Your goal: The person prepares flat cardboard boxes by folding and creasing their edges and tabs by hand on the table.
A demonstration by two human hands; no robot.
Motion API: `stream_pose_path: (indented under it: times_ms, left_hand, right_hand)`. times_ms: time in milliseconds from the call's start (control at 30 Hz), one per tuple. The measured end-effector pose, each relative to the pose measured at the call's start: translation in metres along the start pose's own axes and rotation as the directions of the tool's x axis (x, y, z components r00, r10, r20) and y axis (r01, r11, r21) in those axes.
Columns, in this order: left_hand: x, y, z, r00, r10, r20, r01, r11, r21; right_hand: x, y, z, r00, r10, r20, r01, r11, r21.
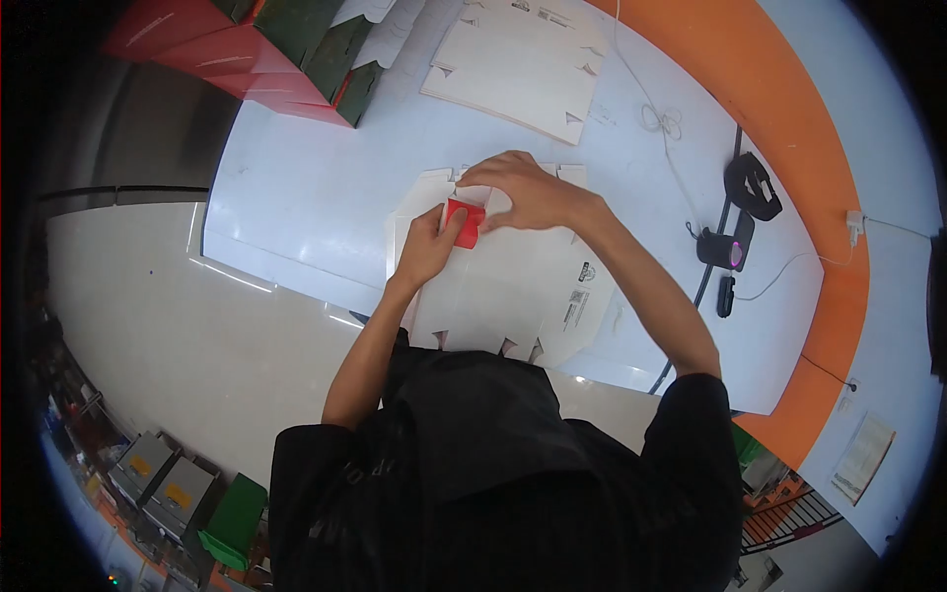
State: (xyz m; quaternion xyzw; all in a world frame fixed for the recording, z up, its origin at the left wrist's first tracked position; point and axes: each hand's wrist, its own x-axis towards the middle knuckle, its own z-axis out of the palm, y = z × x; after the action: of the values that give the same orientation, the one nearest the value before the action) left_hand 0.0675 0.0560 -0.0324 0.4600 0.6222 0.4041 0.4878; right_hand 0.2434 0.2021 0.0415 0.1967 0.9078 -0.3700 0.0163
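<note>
A flat white cardboard box blank (493,281) with slots and printed marks lies on the table in front of me. At its far edge a piece is folded up and shows a red cardboard flap (467,235). My left hand (429,247) is closed on this flap, its thumb pressed on the red face. My right hand (528,197) arches over the far edge from the right. Its thumb reaches down beside the red flap and its fingers bend round the folded white part; the fingertips are partly hidden.
More flat white blanks (518,64) are stacked at the far side of the table (296,187). Red and green folded boxes (296,74) stand at the far left. A small black speaker (720,250), a black strap (753,187) and cables lie on the right.
</note>
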Motion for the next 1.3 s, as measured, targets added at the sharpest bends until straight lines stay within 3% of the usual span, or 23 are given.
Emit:
stream_pose_path:
  times_ms: [133, 233, 300, 367, 433, 500, 600, 667, 733, 833, 867, 933, 1033, 1133, 1300]
  left_hand:
    - [0.020, -0.018, -0.002, 0.973, -0.219, 0.070, 0.213, 0.973, 0.086]
    - [0.024, -0.009, -0.005, 0.946, -0.298, 0.125, 0.302, 0.953, -0.009]
    - [0.013, 0.005, -0.003, 0.937, -0.341, 0.071, 0.348, 0.912, -0.216]
    - [0.003, 0.012, -0.005, 0.952, -0.287, 0.109, 0.306, 0.920, -0.246]
    - [-0.003, 0.014, -0.008, 0.957, -0.149, 0.248, 0.183, 0.976, -0.118]
    - [-0.009, 0.005, -0.001, 0.972, -0.168, 0.164, 0.192, 0.971, -0.143]
    - [-0.009, -0.002, 0.007, 0.976, -0.168, 0.136, 0.203, 0.930, -0.306]
    - [-0.010, 0.001, 0.007, 0.956, -0.220, 0.193, 0.284, 0.857, -0.429]
    - [-0.007, 0.006, 0.003, 0.937, -0.243, 0.251, 0.332, 0.843, -0.422]
    - [-0.007, 0.018, 0.000, 0.884, -0.329, 0.333, 0.456, 0.767, -0.452]
    - [-0.007, 0.022, 0.001, 0.858, -0.361, 0.364, 0.503, 0.731, -0.461]
    - [-0.003, 0.019, 0.005, 0.853, -0.389, 0.348, 0.500, 0.800, -0.330]
    - [0.005, 0.010, 0.013, 0.839, -0.481, 0.255, 0.534, 0.818, -0.213]
    - [0.007, 0.011, 0.016, 0.837, -0.486, 0.251, 0.538, 0.813, -0.222]
    - [0.012, 0.011, 0.020, 0.821, -0.508, 0.259, 0.567, 0.779, -0.268]
  right_hand:
    - [-0.020, -0.020, 0.031, 0.996, 0.055, -0.075, -0.063, 0.992, -0.109]
    - [-0.021, -0.024, 0.060, 0.962, 0.142, -0.235, -0.170, 0.980, -0.104]
    - [-0.016, -0.020, 0.068, 0.925, 0.221, -0.308, -0.248, 0.967, -0.052]
    - [-0.014, -0.004, 0.067, 0.935, 0.227, -0.272, -0.245, 0.969, -0.032]
    - [-0.011, 0.005, 0.053, 0.946, 0.190, -0.262, -0.190, 0.981, 0.026]
    - [-0.014, 0.008, 0.034, 0.954, 0.108, -0.280, -0.077, 0.990, 0.120]
    - [-0.032, 0.016, 0.017, 0.909, 0.331, -0.253, -0.285, 0.937, 0.200]
    - [-0.040, 0.019, 0.008, 0.901, 0.431, -0.052, -0.404, 0.875, 0.268]
    - [-0.042, 0.017, 0.003, 0.891, 0.454, 0.023, -0.446, 0.865, 0.227]
    - [-0.046, 0.002, -0.002, 0.855, 0.518, -0.010, -0.512, 0.848, 0.138]
    - [-0.047, 0.002, 0.001, 0.855, 0.519, -0.002, -0.513, 0.845, 0.147]
    - [-0.049, 0.003, 0.002, 0.852, 0.523, 0.006, -0.517, 0.841, 0.161]
    - [-0.054, 0.010, 0.023, 0.884, 0.434, -0.174, -0.404, 0.896, 0.183]
    - [-0.058, 0.009, 0.038, 0.897, 0.349, -0.273, -0.350, 0.936, 0.045]
    - [-0.063, 0.002, 0.086, 0.835, 0.259, -0.485, -0.379, 0.910, -0.167]
